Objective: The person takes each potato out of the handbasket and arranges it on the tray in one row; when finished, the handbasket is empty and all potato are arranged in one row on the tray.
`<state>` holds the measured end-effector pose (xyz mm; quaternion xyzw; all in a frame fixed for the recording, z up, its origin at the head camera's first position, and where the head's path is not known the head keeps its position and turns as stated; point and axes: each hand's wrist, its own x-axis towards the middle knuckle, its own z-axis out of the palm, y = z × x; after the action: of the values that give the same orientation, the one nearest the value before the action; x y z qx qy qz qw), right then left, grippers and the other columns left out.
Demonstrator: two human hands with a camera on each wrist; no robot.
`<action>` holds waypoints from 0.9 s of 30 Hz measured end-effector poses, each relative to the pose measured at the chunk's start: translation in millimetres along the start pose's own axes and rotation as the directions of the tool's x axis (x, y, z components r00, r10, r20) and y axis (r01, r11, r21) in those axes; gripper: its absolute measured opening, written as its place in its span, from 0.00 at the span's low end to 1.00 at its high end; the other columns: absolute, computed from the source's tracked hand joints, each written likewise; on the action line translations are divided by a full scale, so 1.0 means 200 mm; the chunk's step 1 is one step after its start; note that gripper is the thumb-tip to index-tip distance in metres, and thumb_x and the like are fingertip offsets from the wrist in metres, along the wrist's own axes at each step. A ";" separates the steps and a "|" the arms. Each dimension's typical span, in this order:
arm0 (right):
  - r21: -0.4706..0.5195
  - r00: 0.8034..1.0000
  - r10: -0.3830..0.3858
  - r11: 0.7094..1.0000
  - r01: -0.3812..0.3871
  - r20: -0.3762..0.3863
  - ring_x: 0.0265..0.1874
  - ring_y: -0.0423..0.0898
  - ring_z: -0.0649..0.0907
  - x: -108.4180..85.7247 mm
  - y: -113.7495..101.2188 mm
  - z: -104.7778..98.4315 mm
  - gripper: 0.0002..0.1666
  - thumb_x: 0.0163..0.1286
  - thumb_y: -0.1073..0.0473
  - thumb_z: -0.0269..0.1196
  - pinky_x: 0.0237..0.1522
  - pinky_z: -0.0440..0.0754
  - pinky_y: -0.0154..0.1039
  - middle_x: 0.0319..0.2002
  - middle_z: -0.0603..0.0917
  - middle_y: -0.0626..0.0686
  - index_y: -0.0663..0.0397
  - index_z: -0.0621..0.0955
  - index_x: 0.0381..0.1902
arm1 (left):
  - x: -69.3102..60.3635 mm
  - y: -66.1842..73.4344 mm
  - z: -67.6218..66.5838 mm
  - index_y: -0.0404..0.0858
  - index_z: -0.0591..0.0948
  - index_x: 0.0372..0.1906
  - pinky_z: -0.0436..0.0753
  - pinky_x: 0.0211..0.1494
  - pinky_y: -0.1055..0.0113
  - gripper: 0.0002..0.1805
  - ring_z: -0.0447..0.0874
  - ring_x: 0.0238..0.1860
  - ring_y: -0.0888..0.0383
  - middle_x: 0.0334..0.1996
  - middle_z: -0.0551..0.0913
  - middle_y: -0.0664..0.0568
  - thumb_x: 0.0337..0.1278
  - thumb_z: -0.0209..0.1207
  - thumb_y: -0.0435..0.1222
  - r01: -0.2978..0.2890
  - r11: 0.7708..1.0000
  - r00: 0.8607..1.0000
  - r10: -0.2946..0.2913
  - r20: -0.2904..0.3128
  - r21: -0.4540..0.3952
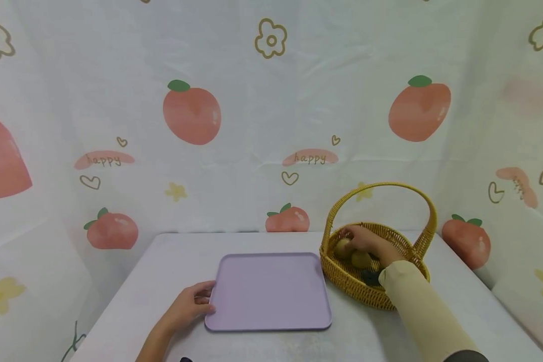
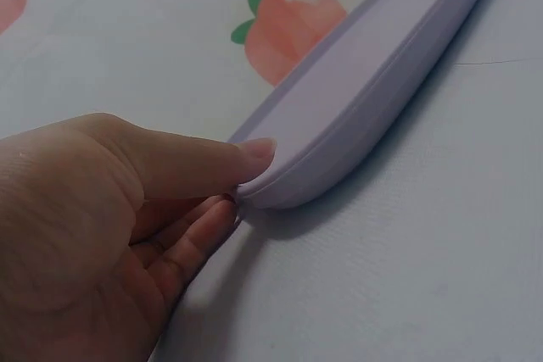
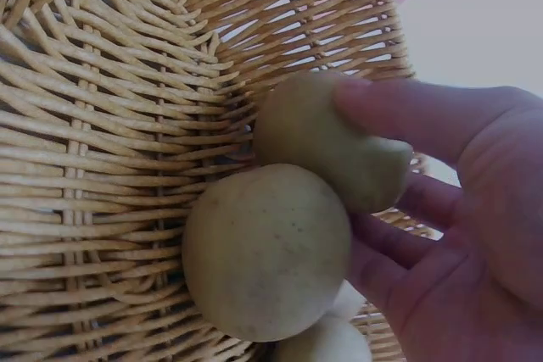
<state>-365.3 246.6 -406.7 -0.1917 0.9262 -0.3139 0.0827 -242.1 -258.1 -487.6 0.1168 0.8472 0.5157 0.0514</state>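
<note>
My left hand (image 1: pixel 191 305) pinches the left rim of a lilac tray (image 1: pixel 271 291) on the table. In the left wrist view the thumb lies over the tray's rim (image 2: pixel 314 177), with the fingers beneath. My right hand (image 1: pixel 364 240) reaches into a wicker basket (image 1: pixel 357 291) at the right. There it grips a yellowish pear (image 3: pixel 314 129), the thumb on its near side and the fingers behind it. A rounder, speckled pear (image 3: pixel 267 252) touches the held one. Below it, another pale fruit (image 3: pixel 327 343) is partly hidden.
The basket's tall arched handle (image 1: pixel 382 185) stands over the right hand. Inside the basket lies a dark object (image 1: pixel 370 277), too unclear to name. A white table (image 1: pixel 181 251) bears both tray and basket. Behind hangs a peach-printed curtain (image 1: pixel 240 100).
</note>
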 end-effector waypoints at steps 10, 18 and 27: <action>0.012 0.993 -0.093 0.995 0.094 -0.078 0.51 0.62 0.77 -0.11 -0.03 -0.07 0.23 0.64 0.61 0.61 0.46 0.80 0.53 0.56 0.79 0.64 0.59 0.80 0.57 | 0.00 0.01 0.00 0.22 0.67 0.65 0.84 0.49 0.64 0.41 0.83 0.47 0.45 0.48 0.80 0.39 0.44 0.71 0.31 0.014 1.000 1.000 -0.015 0.006 0.006; 0.101 0.980 -0.065 0.991 0.085 -0.186 0.55 0.66 0.76 -0.22 -0.05 -0.09 0.22 0.68 0.57 0.60 0.51 0.78 0.59 0.57 0.78 0.64 0.60 0.78 0.58 | 0.00 0.00 0.00 0.21 0.66 0.65 0.84 0.49 0.63 0.41 0.83 0.48 0.44 0.49 0.80 0.37 0.44 0.71 0.30 -0.001 1.000 1.000 0.001 0.014 -0.001; 0.330 0.946 -0.053 0.930 0.163 -0.319 0.47 0.51 0.79 -0.34 -0.14 -0.03 0.18 0.73 0.62 0.54 0.41 0.82 0.43 0.54 0.78 0.64 0.66 0.76 0.57 | -0.01 0.00 0.00 0.21 0.66 0.65 0.84 0.49 0.62 0.40 0.82 0.49 0.43 0.50 0.79 0.37 0.45 0.71 0.29 -0.001 1.000 1.000 0.001 0.013 -0.013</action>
<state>-296.1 256.7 -382.0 -0.1743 0.8445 -0.5044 -0.0455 -240.9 -258.8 -487.3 0.1203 0.8433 0.5206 0.0573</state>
